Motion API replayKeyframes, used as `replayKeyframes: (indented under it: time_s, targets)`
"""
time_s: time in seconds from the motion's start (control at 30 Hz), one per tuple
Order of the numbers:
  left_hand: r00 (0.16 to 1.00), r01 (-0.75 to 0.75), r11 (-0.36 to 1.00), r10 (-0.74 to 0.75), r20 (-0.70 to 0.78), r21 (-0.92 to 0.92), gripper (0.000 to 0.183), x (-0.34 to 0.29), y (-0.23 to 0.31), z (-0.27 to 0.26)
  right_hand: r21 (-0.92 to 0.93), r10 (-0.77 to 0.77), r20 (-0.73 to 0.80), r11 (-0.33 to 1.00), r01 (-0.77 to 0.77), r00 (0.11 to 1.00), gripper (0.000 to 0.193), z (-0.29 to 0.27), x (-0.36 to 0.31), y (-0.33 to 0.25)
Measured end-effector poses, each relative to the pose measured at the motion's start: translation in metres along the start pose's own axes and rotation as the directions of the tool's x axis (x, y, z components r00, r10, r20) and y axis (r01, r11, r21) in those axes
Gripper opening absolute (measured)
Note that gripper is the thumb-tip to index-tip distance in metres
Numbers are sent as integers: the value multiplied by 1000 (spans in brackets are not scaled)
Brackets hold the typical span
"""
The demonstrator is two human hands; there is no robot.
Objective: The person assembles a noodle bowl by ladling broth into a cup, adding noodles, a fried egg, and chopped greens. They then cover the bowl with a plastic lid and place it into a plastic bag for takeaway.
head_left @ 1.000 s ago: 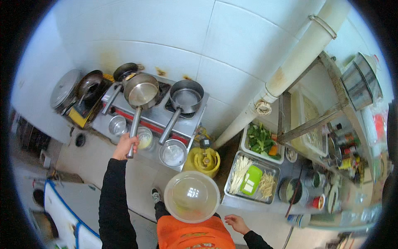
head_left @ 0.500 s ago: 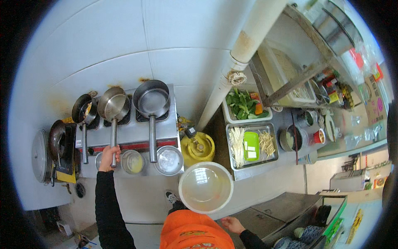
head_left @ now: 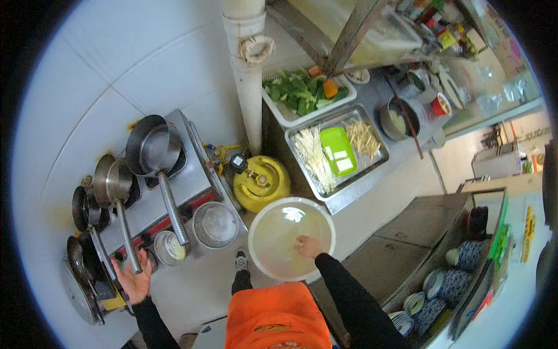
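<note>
Along the wall on the left stood a steel stove; just beside its right end was a yellow gas cylinder; further right, a metal tray bore pale strands and strips; nearer the person, close to their orange apron, was a translucent basin; on the stove rested a wide dark pan, and left of it the steel saucepan, its handle jutting toward the person; the left hand was at that handle's end, fingers spread and ungripped, contact impossible to tell; the right hand was over the basin, fingers bent, whether grasping anything I couldn't tell.
</note>
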State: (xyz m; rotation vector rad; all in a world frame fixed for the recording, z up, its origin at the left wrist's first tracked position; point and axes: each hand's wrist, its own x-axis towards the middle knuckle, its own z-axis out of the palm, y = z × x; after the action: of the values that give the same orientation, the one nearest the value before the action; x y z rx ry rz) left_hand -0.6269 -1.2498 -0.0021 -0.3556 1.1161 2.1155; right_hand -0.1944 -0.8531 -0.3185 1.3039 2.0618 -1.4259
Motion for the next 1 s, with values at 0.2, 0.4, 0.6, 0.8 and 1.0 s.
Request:
replayKeyframes:
  time_s: [0.2, 0.4, 0.6, 0.8, 1.0]
  targets:
    - [950, 224, 967, -188, -250, 123, 69, -71, -8, -79, -316, 55, -193, 942, -115, 980, 86, 68, 67, -2]
    - [765, 635, 755, -585, -267, 165, 58, -112, -69, -110, -534, 158, 181, 845, -38, 971, 35, 76, 34, -9]
    - [563, 690, 399, -820, -101, 604, 49, -82, -124, -45, -576, -264, -183, 809, 115, 947, 17, 17, -71, -61]
    - [525, 154, 272, -837, 154, 950, 47, -42, -149, 45, -551, -414, -400, 821, 147, 818, 14, -51, -172, -136]
    - [551, -296, 310, -717, 427, 903, 49, -16, -169, 129, -394, -470, -501, 871, 292, 727, 14, -95, -235, -194]
